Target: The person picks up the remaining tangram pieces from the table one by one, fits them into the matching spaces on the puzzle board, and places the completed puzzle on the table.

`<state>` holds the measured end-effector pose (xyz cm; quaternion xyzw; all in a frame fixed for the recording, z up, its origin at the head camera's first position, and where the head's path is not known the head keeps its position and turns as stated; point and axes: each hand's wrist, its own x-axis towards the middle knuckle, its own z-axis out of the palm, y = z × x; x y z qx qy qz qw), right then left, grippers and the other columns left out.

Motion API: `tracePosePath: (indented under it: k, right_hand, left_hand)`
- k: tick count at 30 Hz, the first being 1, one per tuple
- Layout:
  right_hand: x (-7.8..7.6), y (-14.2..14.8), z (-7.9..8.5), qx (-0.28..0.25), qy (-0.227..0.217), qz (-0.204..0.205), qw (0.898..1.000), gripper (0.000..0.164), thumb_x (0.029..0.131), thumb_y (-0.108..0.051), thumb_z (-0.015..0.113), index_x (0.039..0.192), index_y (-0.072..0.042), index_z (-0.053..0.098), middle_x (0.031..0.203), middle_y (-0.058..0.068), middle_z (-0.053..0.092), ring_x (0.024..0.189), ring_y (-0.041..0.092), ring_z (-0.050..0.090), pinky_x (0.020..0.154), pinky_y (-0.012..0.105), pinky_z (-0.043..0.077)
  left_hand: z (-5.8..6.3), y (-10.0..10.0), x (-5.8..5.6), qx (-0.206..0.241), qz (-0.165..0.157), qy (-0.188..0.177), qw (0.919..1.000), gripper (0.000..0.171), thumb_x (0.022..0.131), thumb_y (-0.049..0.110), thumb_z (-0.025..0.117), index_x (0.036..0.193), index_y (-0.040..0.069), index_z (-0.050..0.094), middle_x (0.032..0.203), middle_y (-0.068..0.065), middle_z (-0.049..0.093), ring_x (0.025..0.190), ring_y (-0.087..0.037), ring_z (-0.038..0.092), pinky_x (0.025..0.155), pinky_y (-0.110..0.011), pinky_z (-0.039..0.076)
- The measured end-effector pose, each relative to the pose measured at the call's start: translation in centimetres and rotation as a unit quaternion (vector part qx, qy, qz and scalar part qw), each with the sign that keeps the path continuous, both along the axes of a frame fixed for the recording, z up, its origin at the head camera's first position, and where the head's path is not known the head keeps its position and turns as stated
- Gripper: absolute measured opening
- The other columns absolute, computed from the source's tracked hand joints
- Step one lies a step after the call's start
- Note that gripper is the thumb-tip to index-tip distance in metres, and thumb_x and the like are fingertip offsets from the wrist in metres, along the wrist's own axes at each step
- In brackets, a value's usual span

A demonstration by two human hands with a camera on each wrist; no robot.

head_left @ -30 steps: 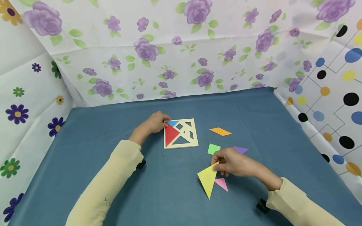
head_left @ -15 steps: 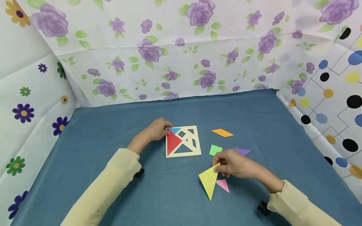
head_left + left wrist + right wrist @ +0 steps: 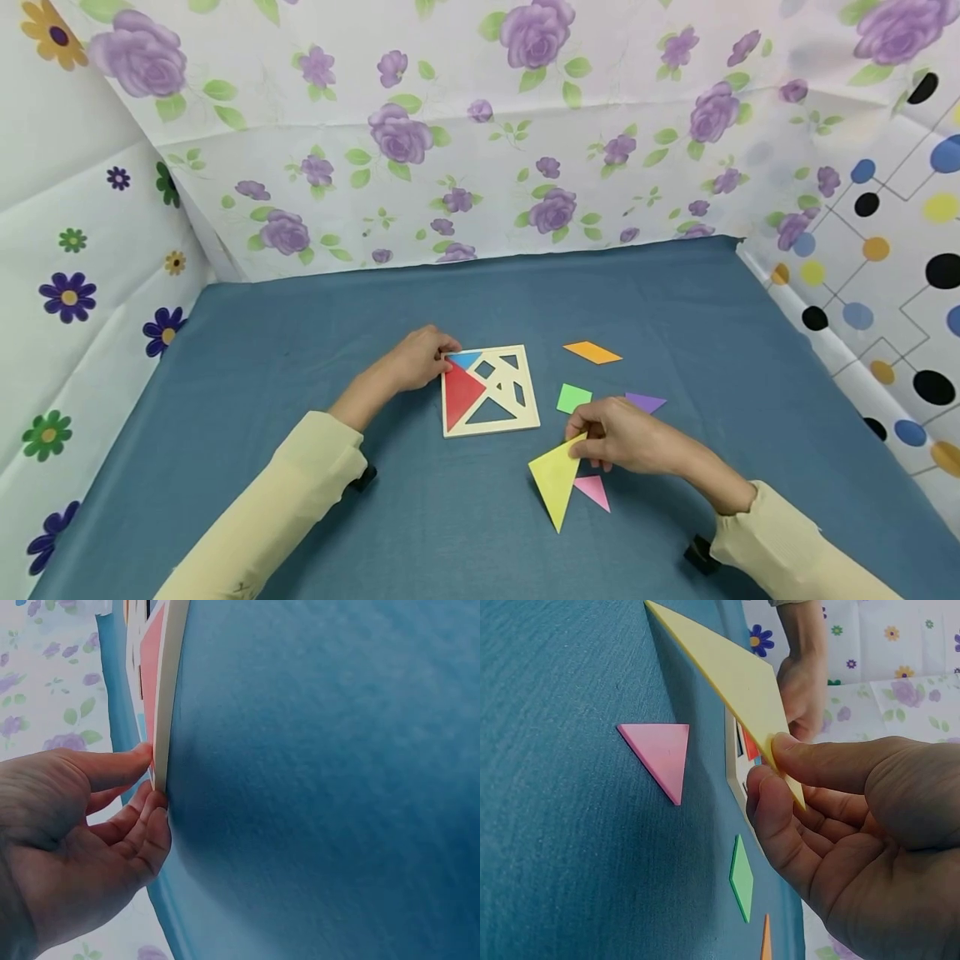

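My left hand (image 3: 420, 358) pinches the upper left corner of a pale wooden tangram board (image 3: 491, 427), thumb on top and fingers at the edge, as the left wrist view shows. A large red triangle (image 3: 461, 393) and a blue triangle (image 3: 463, 359) lie in the board's left side; its other cutouts hold no pieces. Right of the board, my right hand (image 3: 626, 433) pinches a large yellow triangle (image 3: 555, 479) by one corner. In the right wrist view the yellow triangle (image 3: 735, 679) is tilted, raised off the cloth above the pink triangle (image 3: 660, 756).
On the blue cloth (image 3: 337, 308) right of the board lie an orange parallelogram (image 3: 592, 352), a green square (image 3: 573, 398) and a purple triangle (image 3: 645, 402), partly behind my right hand. A pink triangle (image 3: 595, 492) lies below that hand. Flowered sheets (image 3: 322, 133) hang behind.
My left hand and the board have shifted toward me, with the board closer to the yellow triangle. My right hand keeps its hold on the yellow triangle, nearly still. The view shifts slightly.
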<state>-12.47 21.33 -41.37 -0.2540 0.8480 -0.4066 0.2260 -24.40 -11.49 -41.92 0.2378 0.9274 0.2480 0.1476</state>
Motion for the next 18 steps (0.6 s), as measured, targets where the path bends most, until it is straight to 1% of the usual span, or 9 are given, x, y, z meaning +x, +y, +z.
tracePosePath:
  k: [7,18]
  right_hand:
    - [0.06,0.03,-0.07,-0.001,0.002,0.001,1.000,0.004,0.095,-0.008,0.076,0.097,-0.008,0.072,0.071,0.001,0.066,0.058,0.015,0.063,0.053,0.032,0.057]
    - [0.12,0.00,-0.01,0.000,0.004,0.001,1.000,0.005,0.094,-0.008,0.077,0.095,-0.008,0.072,0.072,-0.001,0.066,0.059,0.016,0.063,0.053,0.031,0.057]
  left_hand:
    - [0.10,-0.03,0.73,-0.003,-0.001,0.001,1.0000,0.029,0.102,0.003,0.063,0.130,-0.001,0.070,0.109,-0.012,0.061,0.097,-0.024,0.053,0.083,-0.036,0.050]
    - [0.00,-0.62,0.95,0.011,-0.012,0.004,0.9999,0.031,0.102,0.003,0.062,0.132,-0.001,0.068,0.114,-0.014,0.061,0.099,-0.024,0.056,0.085,-0.037,0.053]
